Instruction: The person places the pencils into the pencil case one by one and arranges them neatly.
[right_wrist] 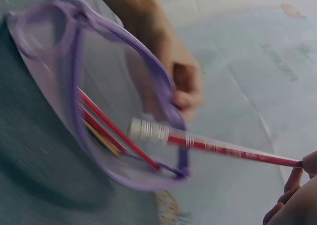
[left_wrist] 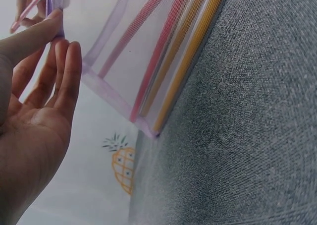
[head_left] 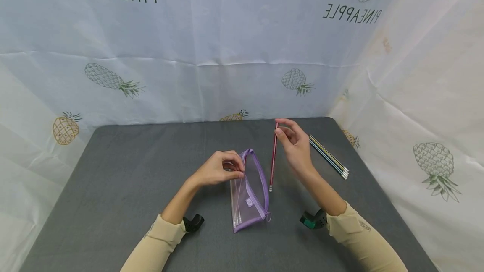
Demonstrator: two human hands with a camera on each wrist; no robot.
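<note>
A purple mesh pencil pouch [head_left: 242, 205] stands tilted with its zip side gaping. My left hand [head_left: 219, 169] pinches one edge of the opening between thumb and fingers. In my right hand [head_left: 298, 148], thumb and fingertips hold a red pencil [head_left: 274, 158] near its top end, so it hangs with the white eraser end down beside the pouch. From the right wrist, that eraser end [right_wrist: 143, 130] overlaps the mouth of the pouch. Red pencils [left_wrist: 156, 56] and yellow pencils [left_wrist: 185, 61] show through the mesh, inside the pouch.
Several pencils [head_left: 329, 156] lie side by side on the dark grey table [head_left: 151, 171], right of the right hand. White cloth [head_left: 227, 37] with pineapple prints hangs behind the table and along its sides. Black wrist devices [head_left: 194, 223] sit below both wrists.
</note>
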